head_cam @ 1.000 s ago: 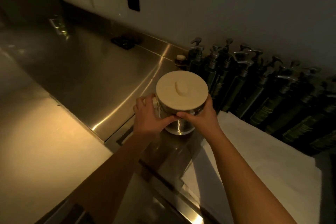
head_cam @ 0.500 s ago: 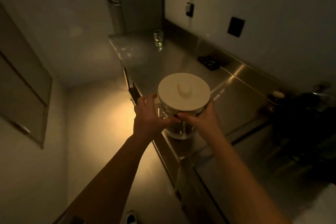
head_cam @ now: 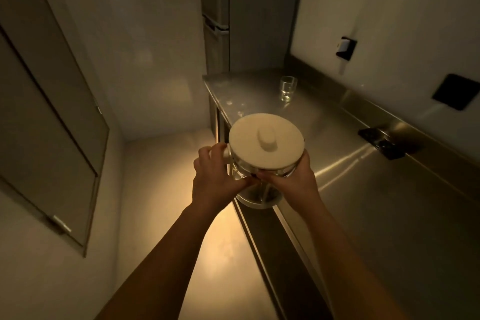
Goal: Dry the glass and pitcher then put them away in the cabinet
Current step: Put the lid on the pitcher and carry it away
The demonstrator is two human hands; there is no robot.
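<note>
Your view has turned left since before, and your left hand (head_cam: 217, 176) and right hand (head_cam: 291, 179) still grip the one pitcher (head_cam: 262, 163) beyond the counter (head_cam: 363, 202) front edge. One glass (head_cam: 287, 88) stands near the counter's far end.

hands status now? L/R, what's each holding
Left hand: closed, gripping the pitcher at its handle side.
Right hand: closed, gripping the same pitcher on its body just under the lid.
</note>
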